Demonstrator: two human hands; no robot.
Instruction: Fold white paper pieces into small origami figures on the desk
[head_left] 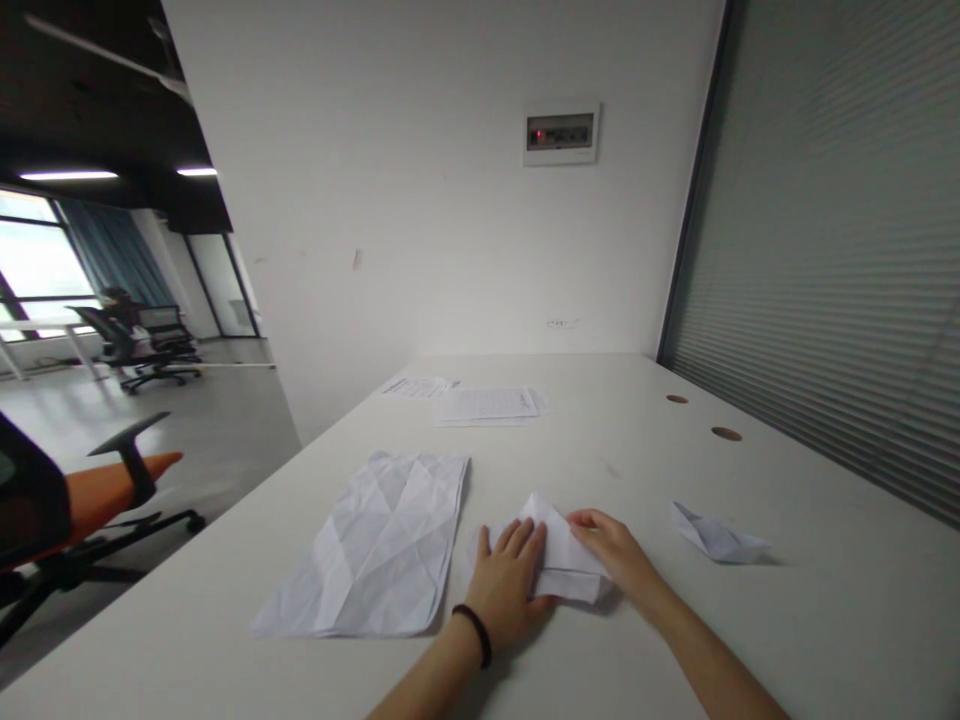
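Note:
A small folded white paper [556, 548] lies on the white table [600, 440] in front of me. My left hand [508, 585], with a black band on the wrist, lies flat on the paper's left part, fingers stretched out. My right hand [611, 545] rests on the paper's right side, fingertips pressed down on a fold near the top. Both hands touch the same paper.
A creased, unfolded white sheet [382, 545] lies to the left. A folded paper boat [716, 535] sits to the right. Printed sheets [484, 404] lie farther back, near two round cable holes [725, 433]. An orange office chair [90, 500] stands left of the table.

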